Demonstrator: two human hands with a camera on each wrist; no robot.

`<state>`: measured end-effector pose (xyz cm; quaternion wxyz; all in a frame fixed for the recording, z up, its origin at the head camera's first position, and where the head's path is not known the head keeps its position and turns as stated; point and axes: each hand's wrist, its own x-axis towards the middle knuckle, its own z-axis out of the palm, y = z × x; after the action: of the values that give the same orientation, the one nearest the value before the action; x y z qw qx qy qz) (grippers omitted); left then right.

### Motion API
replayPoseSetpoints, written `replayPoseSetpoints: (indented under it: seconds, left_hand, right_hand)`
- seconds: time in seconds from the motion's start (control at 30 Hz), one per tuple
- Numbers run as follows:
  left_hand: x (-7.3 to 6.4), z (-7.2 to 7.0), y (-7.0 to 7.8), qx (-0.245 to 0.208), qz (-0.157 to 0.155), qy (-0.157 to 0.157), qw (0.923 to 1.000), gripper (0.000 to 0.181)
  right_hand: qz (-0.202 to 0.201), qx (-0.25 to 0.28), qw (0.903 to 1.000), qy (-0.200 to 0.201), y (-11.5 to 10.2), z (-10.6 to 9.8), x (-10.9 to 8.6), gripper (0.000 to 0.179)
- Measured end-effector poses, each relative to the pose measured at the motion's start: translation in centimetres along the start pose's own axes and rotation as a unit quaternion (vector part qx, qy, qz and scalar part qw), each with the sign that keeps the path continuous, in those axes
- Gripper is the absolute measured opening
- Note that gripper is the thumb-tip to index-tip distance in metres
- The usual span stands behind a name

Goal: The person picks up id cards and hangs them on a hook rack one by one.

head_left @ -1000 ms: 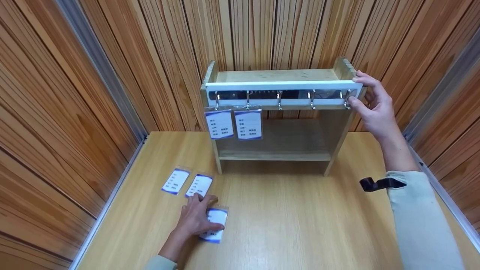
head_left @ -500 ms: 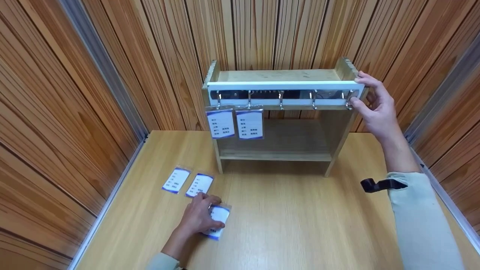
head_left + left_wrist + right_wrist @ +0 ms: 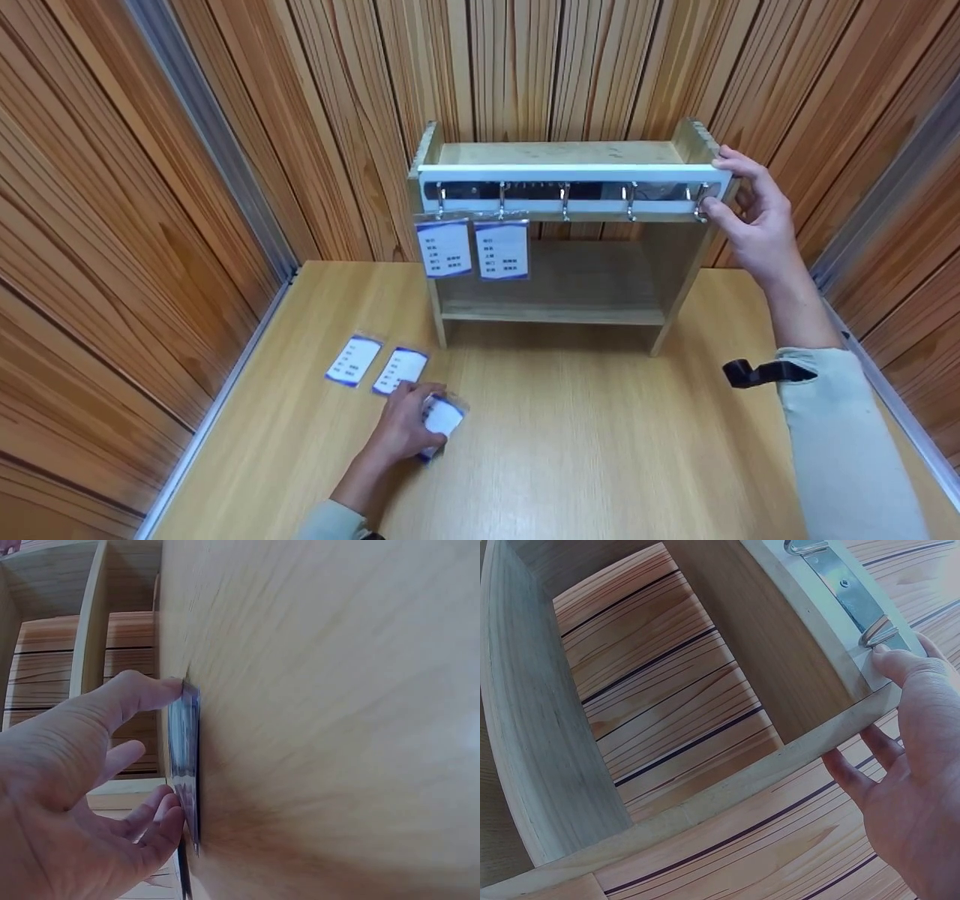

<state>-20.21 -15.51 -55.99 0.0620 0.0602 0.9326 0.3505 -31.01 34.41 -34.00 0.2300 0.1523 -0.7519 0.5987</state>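
My left hand (image 3: 405,424) pinches a white and blue ID badge (image 3: 445,415) by its edges, low over the table. In the left wrist view the thumb is on one edge of the badge (image 3: 184,735) and fingertips on the other. My right hand (image 3: 757,210) grips the right end of the hook rack (image 3: 600,174), thumb in front near the last hook, fingers around the side of the wooden shelf (image 3: 551,311). On the two leftmost hooks hang a badge (image 3: 444,251) and a second badge (image 3: 502,251).
Two more badges lie flat on the table (image 3: 570,450): an outer badge (image 3: 354,360) and an inner badge (image 3: 400,370) close to my left hand. Wood-patterned walls (image 3: 225,150) enclose the table at the back and sides. A black strap (image 3: 765,372) sticks out from the right sleeve.
My left hand has drawn the badge slightly up and away from me, and the badge now looks turned and tilted. The right hand keeps its hold on the rack's end.
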Motion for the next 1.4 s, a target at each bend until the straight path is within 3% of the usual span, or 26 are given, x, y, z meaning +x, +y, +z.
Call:
replayPoseSetpoints:
  seconds: [0.33,0.67,0.9,1.13,1.4]
  left_hand:
    - [0.15,-0.16,0.27,0.009,0.019,0.004,0.9998,0.074]
    - [0.25,-0.39,-0.05,0.0,0.038,-0.013,0.9992,0.072]
    - [0.42,-0.25,-0.16,-0.007,0.034,-0.015,0.9993,0.074]
    - [0.19,0.2,0.16,0.002,0.009,-0.001,1.0,0.081]
    - [0.01,0.44,0.47,-0.009,0.022,0.014,0.9996,0.085]
  right_hand:
    - [-0.006,0.008,0.9999,0.002,-0.06,-0.06,-0.14,0.049]
    - [-0.005,0.002,1.0,-0.001,0.06,-0.05,0.0,0.049]
    - [0.002,-0.004,1.0,0.0,0.13,-0.12,-0.01,0.049]
    - [0.005,-0.007,1.0,-0.002,-0.02,-0.16,-0.06,0.05]
    - [-0.019,0.019,0.9996,0.001,0.01,0.14,-0.04,0.048]
